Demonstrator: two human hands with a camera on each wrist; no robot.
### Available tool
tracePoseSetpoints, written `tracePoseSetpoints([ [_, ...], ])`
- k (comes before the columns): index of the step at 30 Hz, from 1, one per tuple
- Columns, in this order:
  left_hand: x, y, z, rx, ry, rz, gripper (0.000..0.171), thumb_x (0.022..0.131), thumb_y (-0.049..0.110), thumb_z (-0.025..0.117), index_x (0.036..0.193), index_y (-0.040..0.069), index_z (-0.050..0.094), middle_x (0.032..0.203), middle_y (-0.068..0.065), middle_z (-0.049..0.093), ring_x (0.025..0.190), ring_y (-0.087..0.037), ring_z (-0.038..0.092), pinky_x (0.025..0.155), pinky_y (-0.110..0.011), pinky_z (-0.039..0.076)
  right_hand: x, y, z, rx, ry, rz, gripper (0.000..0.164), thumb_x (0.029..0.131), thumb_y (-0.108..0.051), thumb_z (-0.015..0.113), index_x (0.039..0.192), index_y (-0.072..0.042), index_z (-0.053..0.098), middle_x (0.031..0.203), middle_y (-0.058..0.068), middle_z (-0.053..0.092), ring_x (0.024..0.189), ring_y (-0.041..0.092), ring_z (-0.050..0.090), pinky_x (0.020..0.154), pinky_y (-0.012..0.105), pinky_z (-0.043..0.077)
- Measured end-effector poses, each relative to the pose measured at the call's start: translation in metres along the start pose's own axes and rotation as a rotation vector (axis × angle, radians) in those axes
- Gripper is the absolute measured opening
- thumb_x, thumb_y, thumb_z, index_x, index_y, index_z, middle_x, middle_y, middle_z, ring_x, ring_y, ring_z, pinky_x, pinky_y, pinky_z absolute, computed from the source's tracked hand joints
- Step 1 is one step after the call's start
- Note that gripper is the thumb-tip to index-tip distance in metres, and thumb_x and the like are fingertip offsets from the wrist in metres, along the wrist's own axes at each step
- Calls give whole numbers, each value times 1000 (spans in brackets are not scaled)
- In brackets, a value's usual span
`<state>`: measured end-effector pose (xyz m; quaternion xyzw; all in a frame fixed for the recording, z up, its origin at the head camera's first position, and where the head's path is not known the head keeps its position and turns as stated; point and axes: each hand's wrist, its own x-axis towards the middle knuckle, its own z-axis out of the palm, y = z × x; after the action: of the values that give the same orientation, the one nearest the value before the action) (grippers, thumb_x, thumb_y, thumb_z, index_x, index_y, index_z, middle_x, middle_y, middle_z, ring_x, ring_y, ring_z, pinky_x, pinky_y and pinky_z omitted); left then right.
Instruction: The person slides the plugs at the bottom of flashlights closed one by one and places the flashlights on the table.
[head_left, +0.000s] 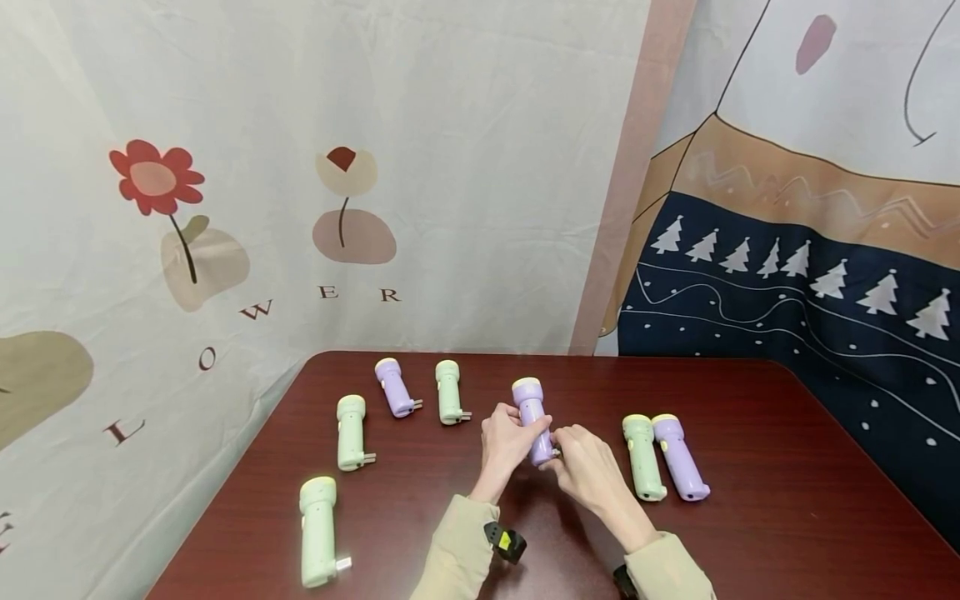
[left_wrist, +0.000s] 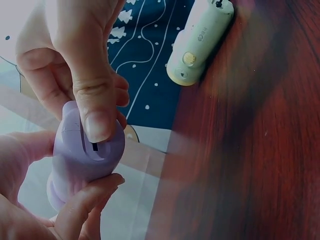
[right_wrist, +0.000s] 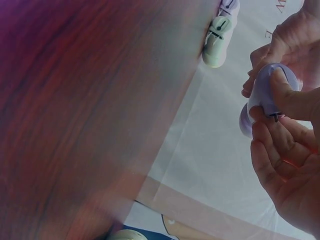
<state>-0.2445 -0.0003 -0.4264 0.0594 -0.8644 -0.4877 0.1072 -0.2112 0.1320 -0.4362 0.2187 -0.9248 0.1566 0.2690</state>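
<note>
Over the middle of the table, my left hand (head_left: 507, 439) grips a purple flashlight (head_left: 529, 405) round its body, its pale lens end pointing away from me. At the tail end, my right hand (head_left: 588, 468) pinches the base of the same flashlight. Its thumb (left_wrist: 95, 117) lies on the slotted end face, seen in the left wrist view. Curled fingers sit on the opposite side, beside small metal prongs (right_wrist: 276, 117) that stick out from the base in the right wrist view.
Right of my hands lie a green flashlight (head_left: 643, 458) and a purple one (head_left: 681, 458), close together, no metal prongs showing. To the left lie green flashlights (head_left: 318, 533) and a purple one (head_left: 395, 388), prongs sticking out sideways. A printed cloth (head_left: 480, 167) hangs behind the brown table (head_left: 420, 500).
</note>
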Motion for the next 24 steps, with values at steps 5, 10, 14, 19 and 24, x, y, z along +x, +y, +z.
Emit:
tracePoseSetpoints([
  [5,0,0,1,0,-3,-3,47,65,42,77,85,4,58,74,-5,63,66,-15,56,55,-24,41,0,-1,-1,-9,-9,4,29,63,-24,82,76,-10,60,64,-4,49,58,9,44,49,20,37],
  [10,-1,-1,2,-1,-4,-5,48,65,42,77,86,3,58,74,-5,63,66,-15,56,55,-24,41,0,-2,-1,-10,-20,10,30,62,-25,82,74,-11,59,62,-5,46,57,7,41,48,20,35],
  [14,-1,-2,3,1,0,-4,48,65,42,77,85,3,58,74,-4,63,66,-14,56,54,-24,41,0,-2,-1,-11,-26,10,30,62,-25,83,74,-11,59,62,-4,47,57,7,42,48,19,35],
  [19,0,-2,3,1,-7,-21,48,66,43,76,86,4,58,74,-5,63,66,-14,56,55,-23,41,1,-2,-1,-9,-27,15,32,61,-26,83,75,-10,60,62,-4,48,58,8,43,48,20,36],
  [24,0,-2,3,7,-9,-24,47,66,43,76,85,4,58,74,-5,63,66,-15,56,55,-24,41,1,-1,-2,-5,-30,18,32,61,-27,83,76,-9,61,63,-4,48,58,9,44,48,20,36],
])
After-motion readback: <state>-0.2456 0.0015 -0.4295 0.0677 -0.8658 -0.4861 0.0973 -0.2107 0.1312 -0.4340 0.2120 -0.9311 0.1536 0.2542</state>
